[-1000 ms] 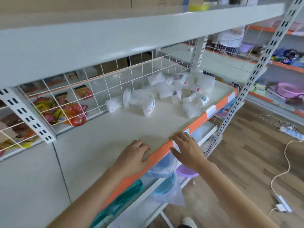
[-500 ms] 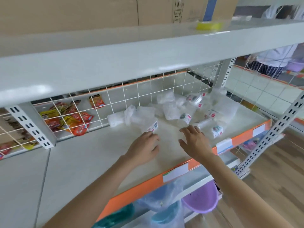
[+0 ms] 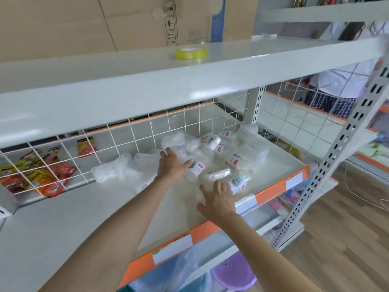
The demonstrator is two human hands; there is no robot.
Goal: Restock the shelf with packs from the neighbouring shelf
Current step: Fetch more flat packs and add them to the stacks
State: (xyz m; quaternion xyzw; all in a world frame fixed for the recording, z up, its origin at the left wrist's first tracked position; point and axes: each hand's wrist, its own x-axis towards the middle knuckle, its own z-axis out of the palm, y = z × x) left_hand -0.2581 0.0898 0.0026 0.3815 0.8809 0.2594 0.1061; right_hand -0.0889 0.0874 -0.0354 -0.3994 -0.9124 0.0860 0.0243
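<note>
Several clear plastic packs (image 3: 212, 157) with small white and red labels lie in a loose heap on the white shelf (image 3: 63, 224) with an orange front edge. My left hand (image 3: 172, 165) reaches into the heap with spread fingers and touches the packs; no pack is gripped. My right hand (image 3: 217, 202) hovers open above the shelf just short of a labelled pack (image 3: 236, 184) near the front edge. A crumpled clear bag (image 3: 113, 169) lies left of the heap.
A wire grid (image 3: 130, 144) backs the shelf; red and yellow snack packs (image 3: 48, 175) lie behind it. The upper shelf (image 3: 147, 81) overhangs, with a yellow tape roll (image 3: 191, 53) and cardboard boxes on it. A slotted upright (image 3: 328, 163) stands right. A purple basin (image 3: 233, 275) sits below.
Both hands left the orange front edge and moved forward and right into the heap of packs. The view lifted and turned right.
</note>
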